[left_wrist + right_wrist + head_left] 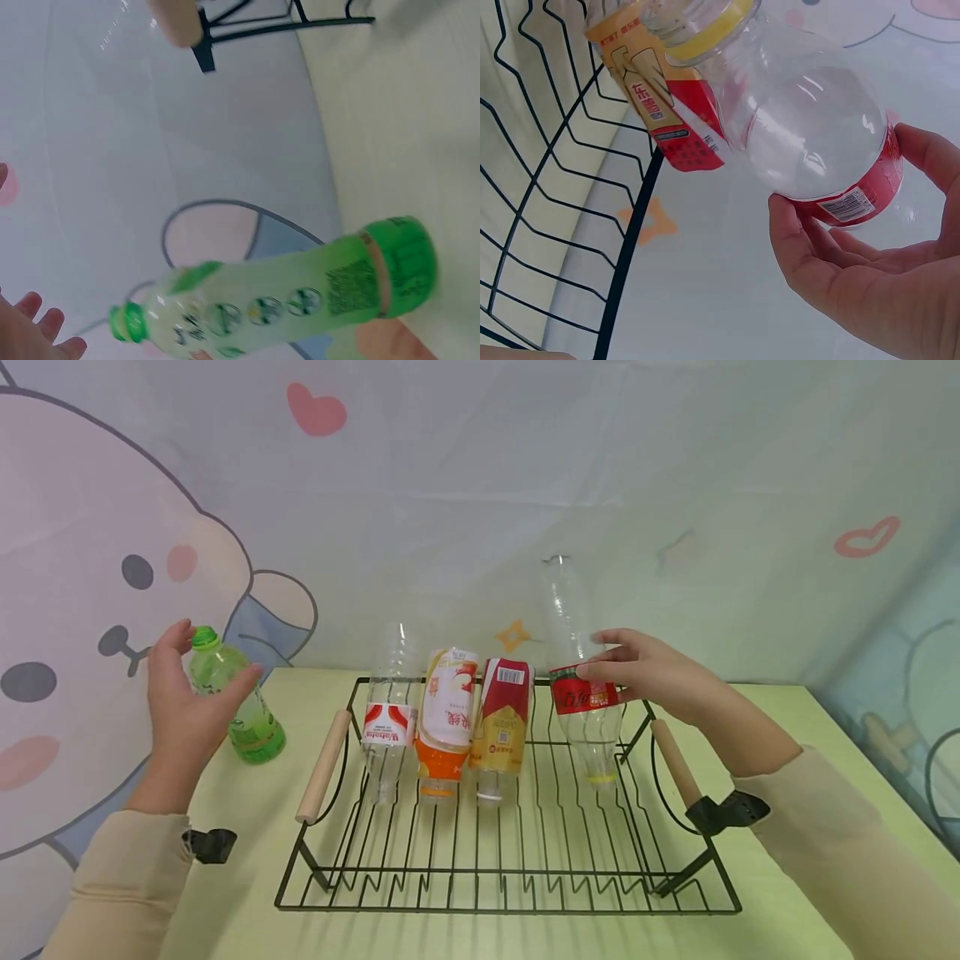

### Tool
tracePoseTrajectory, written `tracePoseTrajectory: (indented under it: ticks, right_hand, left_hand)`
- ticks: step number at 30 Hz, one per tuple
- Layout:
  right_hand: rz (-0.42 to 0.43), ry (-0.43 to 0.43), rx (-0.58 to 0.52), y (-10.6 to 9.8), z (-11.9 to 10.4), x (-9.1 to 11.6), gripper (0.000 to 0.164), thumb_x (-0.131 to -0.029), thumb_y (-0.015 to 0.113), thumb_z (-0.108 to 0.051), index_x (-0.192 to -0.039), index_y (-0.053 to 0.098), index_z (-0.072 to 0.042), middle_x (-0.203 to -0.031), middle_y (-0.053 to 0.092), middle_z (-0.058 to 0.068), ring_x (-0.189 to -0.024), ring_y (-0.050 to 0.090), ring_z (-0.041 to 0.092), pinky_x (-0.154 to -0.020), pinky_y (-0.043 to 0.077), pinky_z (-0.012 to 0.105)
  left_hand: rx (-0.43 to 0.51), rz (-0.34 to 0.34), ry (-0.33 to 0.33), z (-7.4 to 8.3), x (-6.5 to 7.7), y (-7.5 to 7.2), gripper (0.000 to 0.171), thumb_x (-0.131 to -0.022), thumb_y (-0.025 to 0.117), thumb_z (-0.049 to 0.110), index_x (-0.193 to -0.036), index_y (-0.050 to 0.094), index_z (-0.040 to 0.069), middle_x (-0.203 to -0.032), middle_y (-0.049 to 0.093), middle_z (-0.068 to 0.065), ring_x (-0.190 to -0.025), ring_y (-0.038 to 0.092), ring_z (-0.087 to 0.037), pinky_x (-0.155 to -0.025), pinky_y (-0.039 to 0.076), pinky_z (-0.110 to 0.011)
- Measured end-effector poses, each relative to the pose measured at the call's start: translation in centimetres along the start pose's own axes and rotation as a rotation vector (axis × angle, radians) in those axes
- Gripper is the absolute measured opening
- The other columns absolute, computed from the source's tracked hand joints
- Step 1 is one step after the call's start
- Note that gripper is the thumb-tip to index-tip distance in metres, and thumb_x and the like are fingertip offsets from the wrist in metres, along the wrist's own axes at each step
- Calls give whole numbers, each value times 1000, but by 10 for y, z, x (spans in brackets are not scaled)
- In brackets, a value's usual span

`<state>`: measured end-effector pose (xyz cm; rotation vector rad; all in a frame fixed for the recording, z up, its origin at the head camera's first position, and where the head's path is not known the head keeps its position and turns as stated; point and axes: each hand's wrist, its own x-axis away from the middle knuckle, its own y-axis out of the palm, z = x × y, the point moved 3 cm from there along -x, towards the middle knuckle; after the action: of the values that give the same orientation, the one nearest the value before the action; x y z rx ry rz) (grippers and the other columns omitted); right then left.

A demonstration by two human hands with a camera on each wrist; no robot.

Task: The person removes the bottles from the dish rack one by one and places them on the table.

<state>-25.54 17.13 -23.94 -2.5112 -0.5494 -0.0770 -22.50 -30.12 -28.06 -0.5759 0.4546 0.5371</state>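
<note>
My right hand (656, 681) grips a clear plastic bottle (592, 731) round its red label (855, 196). This bottle is neck down, with a yellow ring at its mouth, over the right part of the black wire rack (480, 871). My left hand (183, 718) is beside a green capped bottle (258, 735) that stands upright on the table. Its thumb and fingers are spread apart; in the left wrist view the fingertips (51, 322) are clear of the bottle. Whether the right-hand bottle touches the rack wires cannot be told.
Inside the rack, neck down, lean a clear bottle with a red-and-white label (388, 724), an orange-and-white bottle (447, 710) and a maroon-and-yellow one (501, 718). Wooden handles (324, 768) flank the rack. Behind the pale green table (232, 877) hangs a printed cloth (465, 485).
</note>
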Motion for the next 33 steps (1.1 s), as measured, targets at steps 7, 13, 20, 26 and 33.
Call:
tracePoseTrajectory:
  ticks: [7, 13, 20, 26, 33]
  right_hand:
    - [-29, -33, 46, 6, -13, 10, 67, -95, 59, -30, -149, 26, -6, -137, 48, 16, -118, 54, 29, -99, 44, 44]
    - [-44, -41, 84, 10, -22, 15, 65, -94, 61, -32, -147, 31, -9, -135, 49, 15, -120, 52, 30, -101, 43, 47]
    - [-78, -86, 128, 16, -29, 22, 64, -93, 63, -32, -145, 35, -9, -132, 52, 14, -118, 53, 29, -102, 41, 50]
    - [-118, -86, 139, 23, -33, 26, 66, -92, 63, -33, -146, 34, -9, -131, 54, 14, -114, 56, 27, -99, 45, 47]
    - [-156, -100, 129, 30, -35, 28, 66, -91, 64, -31, -145, 35, -7, -129, 54, 14, -114, 55, 28, -91, 52, 41]
  left_hand:
    - [-2, -82, 143, 42, 9, 10, 82, -79, 78, 11, -147, 33, 7, -147, 37, -10, -137, 32, -26, -115, 22, -44]
    - [15, -120, 270, 71, 16, 17, 84, -73, 81, 6, -145, 38, 9, -145, 42, -8, -137, 34, -21, -114, 26, -39]
    - [4, -155, 468, 96, 25, 25, 84, -68, 84, 4, -142, 42, 4, -141, 46, -13, -133, 38, -26, -111, 30, -41]
    - [-19, -223, 579, 111, 35, 33, 86, -67, 85, 5, -141, 40, 1, -140, 45, -18, -131, 40, -31, -110, 31, -46]
    - [17, -311, 702, 126, 44, 40, 80, -78, 80, 32, -141, 42, 1, -142, 45, -17, -132, 38, -32, -107, 31, -51]
